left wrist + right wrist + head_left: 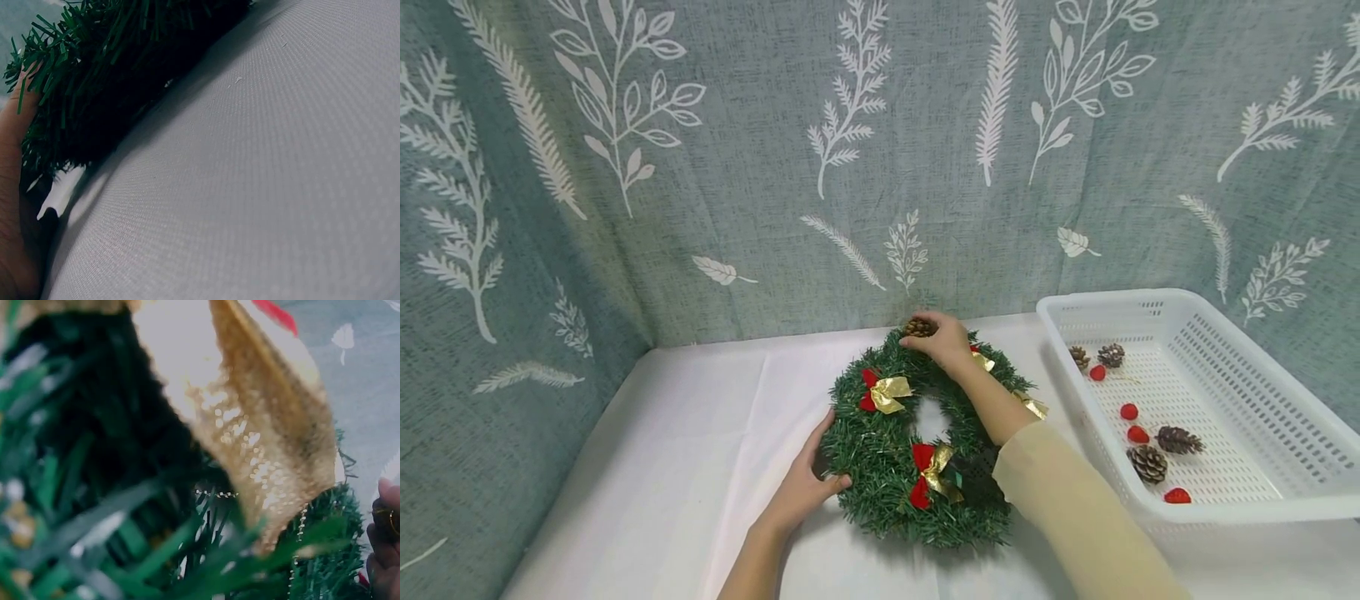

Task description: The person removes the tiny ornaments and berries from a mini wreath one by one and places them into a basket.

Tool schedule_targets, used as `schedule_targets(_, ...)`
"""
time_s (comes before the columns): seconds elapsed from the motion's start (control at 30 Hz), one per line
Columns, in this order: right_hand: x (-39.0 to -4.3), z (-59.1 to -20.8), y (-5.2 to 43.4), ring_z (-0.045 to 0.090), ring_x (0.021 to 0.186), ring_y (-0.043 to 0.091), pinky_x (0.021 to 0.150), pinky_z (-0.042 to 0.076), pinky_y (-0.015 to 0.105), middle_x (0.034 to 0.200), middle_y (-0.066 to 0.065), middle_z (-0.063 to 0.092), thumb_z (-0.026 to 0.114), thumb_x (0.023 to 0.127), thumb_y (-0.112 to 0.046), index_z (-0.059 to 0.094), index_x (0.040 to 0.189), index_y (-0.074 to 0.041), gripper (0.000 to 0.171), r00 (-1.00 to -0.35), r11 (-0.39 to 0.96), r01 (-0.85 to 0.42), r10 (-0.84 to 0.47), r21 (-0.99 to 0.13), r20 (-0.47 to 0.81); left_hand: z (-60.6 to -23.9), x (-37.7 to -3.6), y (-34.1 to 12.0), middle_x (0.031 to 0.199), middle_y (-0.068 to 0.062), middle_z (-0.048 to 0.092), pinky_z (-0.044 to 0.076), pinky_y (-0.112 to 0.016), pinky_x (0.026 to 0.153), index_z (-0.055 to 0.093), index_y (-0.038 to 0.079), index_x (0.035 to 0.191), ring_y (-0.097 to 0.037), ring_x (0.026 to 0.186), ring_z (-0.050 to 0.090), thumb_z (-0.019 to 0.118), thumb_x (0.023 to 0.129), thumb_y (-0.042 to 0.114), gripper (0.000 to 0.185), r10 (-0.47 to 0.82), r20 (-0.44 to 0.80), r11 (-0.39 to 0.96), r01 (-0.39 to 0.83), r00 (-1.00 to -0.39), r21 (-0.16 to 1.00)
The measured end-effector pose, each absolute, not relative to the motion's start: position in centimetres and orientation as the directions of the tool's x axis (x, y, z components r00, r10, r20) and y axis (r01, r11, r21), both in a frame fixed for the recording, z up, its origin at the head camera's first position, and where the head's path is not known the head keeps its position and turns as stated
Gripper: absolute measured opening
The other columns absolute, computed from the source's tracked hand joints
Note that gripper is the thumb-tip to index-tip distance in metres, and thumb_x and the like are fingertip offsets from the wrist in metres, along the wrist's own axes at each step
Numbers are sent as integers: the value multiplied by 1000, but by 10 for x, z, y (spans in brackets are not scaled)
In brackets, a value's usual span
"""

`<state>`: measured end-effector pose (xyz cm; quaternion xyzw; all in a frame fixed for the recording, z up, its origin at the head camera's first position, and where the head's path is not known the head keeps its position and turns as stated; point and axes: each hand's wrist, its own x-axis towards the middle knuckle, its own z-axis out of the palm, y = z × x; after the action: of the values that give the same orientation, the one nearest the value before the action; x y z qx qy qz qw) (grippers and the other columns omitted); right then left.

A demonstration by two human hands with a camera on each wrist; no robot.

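Note:
A green wreath (872, 454) lies on the white cloth, carrying several red and gold bows, among them one at the upper left (883, 392) and one at the front (931, 477). My left hand (797, 496) holds its left edge, thumb apart from the fingers; in the left wrist view a finger (14, 119) runs into the green needles. At the wreath's far side, my right hand (946, 343) pinches a brown pine cone (917, 327). The right wrist view is mostly filled by a blurred gold ribbon (275, 437), with the right hand (384, 569) at its edge.
To the right stands a white perforated basket (1262, 510) containing several pine cones (1180, 440) and red berry-like balls (1138, 435). Behind the table hangs a grey-green curtain (760, 225) with white leaf prints. White cloth (677, 467) covers the table.

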<state>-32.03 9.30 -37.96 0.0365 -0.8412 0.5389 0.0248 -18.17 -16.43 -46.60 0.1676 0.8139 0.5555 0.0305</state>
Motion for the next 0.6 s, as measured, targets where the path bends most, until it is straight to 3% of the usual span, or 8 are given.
schedule_targets(0.6, -293, -352, 89, 60, 105, 27, 83, 54, 40, 117, 11, 63, 76, 81, -24, 63, 124, -15, 46, -984, 437, -169, -128, -883, 125, -467, -182, -164, 159, -6, 13, 12, -70, 106, 15, 29, 153, -42, 142, 11, 71, 73, 61, 103, 300, 165, 335, 266, -939, 904)
